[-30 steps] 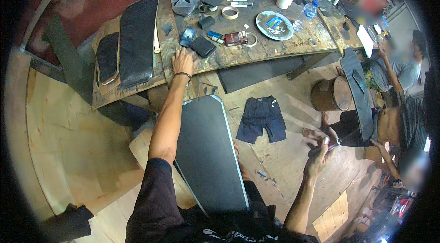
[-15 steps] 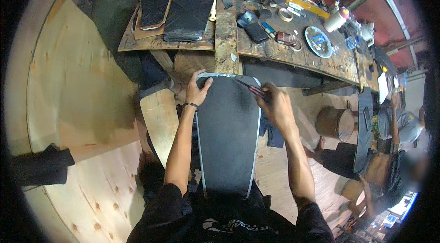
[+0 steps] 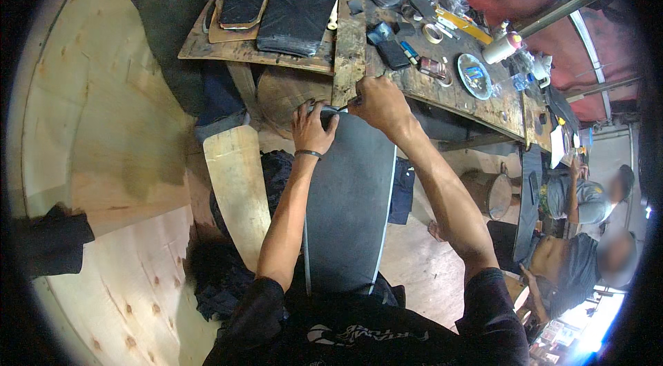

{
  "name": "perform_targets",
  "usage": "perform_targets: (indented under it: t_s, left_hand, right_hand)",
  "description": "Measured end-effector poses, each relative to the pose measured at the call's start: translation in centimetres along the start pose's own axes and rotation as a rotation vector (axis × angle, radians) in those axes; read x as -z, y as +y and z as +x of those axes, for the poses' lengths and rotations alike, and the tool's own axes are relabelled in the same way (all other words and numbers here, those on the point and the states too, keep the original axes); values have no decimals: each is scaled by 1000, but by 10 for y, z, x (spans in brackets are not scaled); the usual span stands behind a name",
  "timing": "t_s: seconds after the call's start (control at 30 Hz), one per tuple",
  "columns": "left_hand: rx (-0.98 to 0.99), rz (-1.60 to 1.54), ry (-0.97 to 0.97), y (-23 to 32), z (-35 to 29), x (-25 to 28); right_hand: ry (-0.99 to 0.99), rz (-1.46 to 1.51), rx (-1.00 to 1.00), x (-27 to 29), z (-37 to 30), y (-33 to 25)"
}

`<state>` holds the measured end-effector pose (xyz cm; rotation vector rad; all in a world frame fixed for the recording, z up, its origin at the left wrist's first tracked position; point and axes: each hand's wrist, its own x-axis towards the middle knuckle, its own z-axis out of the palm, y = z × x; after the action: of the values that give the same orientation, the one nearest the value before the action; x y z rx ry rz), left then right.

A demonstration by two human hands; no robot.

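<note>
A long black padded-looking panel (image 3: 347,207) with pale edges stretches from my body toward the workbench. My left hand (image 3: 314,129) grips its far left corner, thumb on top and fingers over the end. At the same end, my right hand (image 3: 382,105) is closed in a fist around a slim hand tool, mostly hidden now; half a second ago its red and dark handle and thin dark tip showed. The tool's tip points left toward the panel's far edge, close to my left thumb. Whether it touches the edge I cannot tell.
Ahead is a worn wooden workbench (image 3: 349,41) with black covered panels (image 3: 304,3), a tape roll (image 3: 432,34), a blue-rimmed dish (image 3: 474,76) and a white bottle (image 3: 502,48). A curved wooden board (image 3: 238,186) leans at left. Two people sit at right beside a round stool (image 3: 487,193).
My right hand has moved up and left, from the panel's right corner to its far edge, turning the tool leftward. My left hand has shifted slightly right along the far end.
</note>
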<state>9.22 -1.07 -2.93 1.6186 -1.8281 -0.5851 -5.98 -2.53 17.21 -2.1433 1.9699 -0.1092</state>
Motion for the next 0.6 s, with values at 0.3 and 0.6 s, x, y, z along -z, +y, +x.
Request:
perform_targets:
  t_s: [0.3,0.6]
  left_hand:
    - [88,-14,-248,8,29,21]
    - [109,-17,-249,5,31,19]
  right_hand:
    - [-97,-63,58,8,22,1]
    - [-178,-194,106,11,40,-12]
